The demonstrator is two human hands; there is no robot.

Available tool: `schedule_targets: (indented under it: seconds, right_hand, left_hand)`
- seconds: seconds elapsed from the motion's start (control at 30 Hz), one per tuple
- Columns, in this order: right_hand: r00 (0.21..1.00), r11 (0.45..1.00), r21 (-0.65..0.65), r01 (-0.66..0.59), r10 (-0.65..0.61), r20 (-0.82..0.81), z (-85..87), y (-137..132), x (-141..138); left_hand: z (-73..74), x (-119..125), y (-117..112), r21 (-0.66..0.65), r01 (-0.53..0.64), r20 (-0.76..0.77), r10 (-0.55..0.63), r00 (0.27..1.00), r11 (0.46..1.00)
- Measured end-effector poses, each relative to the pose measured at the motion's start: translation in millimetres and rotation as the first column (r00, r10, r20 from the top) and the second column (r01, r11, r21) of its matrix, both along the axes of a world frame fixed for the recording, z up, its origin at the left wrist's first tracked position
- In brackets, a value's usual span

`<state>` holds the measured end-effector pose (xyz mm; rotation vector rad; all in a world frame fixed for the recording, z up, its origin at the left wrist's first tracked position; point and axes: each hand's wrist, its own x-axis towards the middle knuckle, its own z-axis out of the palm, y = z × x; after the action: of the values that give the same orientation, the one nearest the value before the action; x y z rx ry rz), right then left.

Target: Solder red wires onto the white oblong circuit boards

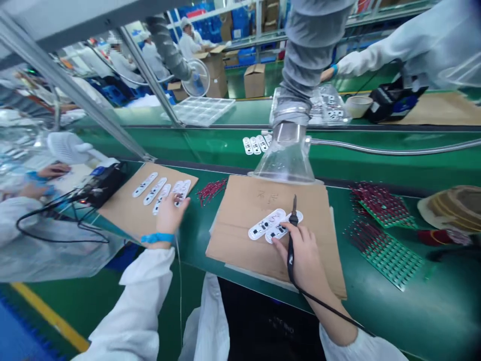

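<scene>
Here we grip a soldering iron [292,235] in our right hand [302,260], fingers closed round the handle, its tip pointing upward just beside two white circuit strips [271,225] on a cardboard sheet [255,255] at lower centre. Our left hand [170,215] is open, its fingers [176,203] resting on the end of a row of white strips [154,193], which lie on a second cardboard sheet [120,213] at centre left. A blue wrist strap [158,238] circles our left wrist. Between the sheets lies a bundle of red wires [211,190]. At right sit green panels studded with red pins [385,253]. A clear extractor funnel [285,160] hangs above the far edge of the nearer sheet. A co-worker's hands [54,171] show at far left, and another person's gloved hand [328,74] reaches in at upper right.
</scene>
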<state>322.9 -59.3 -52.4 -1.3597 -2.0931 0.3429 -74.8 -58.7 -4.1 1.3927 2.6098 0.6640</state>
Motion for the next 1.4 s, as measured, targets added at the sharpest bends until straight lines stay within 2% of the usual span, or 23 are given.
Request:
schedule_targets:
  seconds: [0.07,0.13,0.3,0.43,0.57,0.77,0.9,0.97,1.13,1.27,1.4]
  right_hand:
    - [1.000,1.000,0.029,0.005,-0.006,0.017,-0.8,4,-9]
    - [1.000,0.999,0.032,0.016,-0.017,0.024,-0.4,8,-22]
    - [0.998,0.999,0.027,0.033,-0.035,0.050,-0.7,11,-61]
    - [0.997,0.999,0.006,0.037,-0.037,0.060,-4.4,11,-74]
    - [1.000,1.000,0.009,0.003,-0.004,0.029,-7.4,12,-60]
    - [0.993,0.990,0.076,-0.120,0.121,-0.005,-12.4,2,-9]
    - [0.996,0.991,0.098,-0.085,0.087,-0.013,-16.7,-17,12]
    - [0.999,0.993,0.107,-0.042,0.045,-0.031,-18.3,-25,12]
    - [0.998,0.993,0.116,-0.021,0.029,-0.062,-21.0,-33,1]
    - [1.000,0.996,0.093,-0.012,0.014,-0.026,-22.4,-34,-2]
    - [0.999,0.997,0.076,-0.019,0.021,-0.029,-21.0,-36,-2]
  left_hand:
    - [3.5,-34,-1,-0.075,-0.088,-0.107,0.079,0.991,0.993]
    - [0.9,-48,0,-0.157,-0.106,-0.174,0.078,0.982,0.982]
    - [-11.4,-39,3,-0.198,-0.107,-0.197,0.068,0.978,0.974]
    - [-8.3,-41,6,-0.206,-0.106,-0.191,0.067,0.979,0.973]
    - [-4.8,-50,11,-0.213,-0.150,-0.216,0.104,0.971,0.965]
    - [-13.7,-50,4,-0.281,-0.119,-0.234,0.052,0.971,0.952]
    - [-14.2,-53,-5,-0.297,-0.126,-0.241,0.053,0.969,0.947]
    - [-11.0,-59,-5,-0.343,-0.131,-0.259,0.041,0.965,0.930]
    - [1.9,-76,5,-0.541,-0.090,-0.239,-0.050,0.970,0.836]
    - [11.2,-76,8,-0.558,-0.005,-0.205,-0.132,0.970,0.830]
    - [18.5,-75,3,-0.569,0.003,-0.213,-0.151,0.965,0.822]
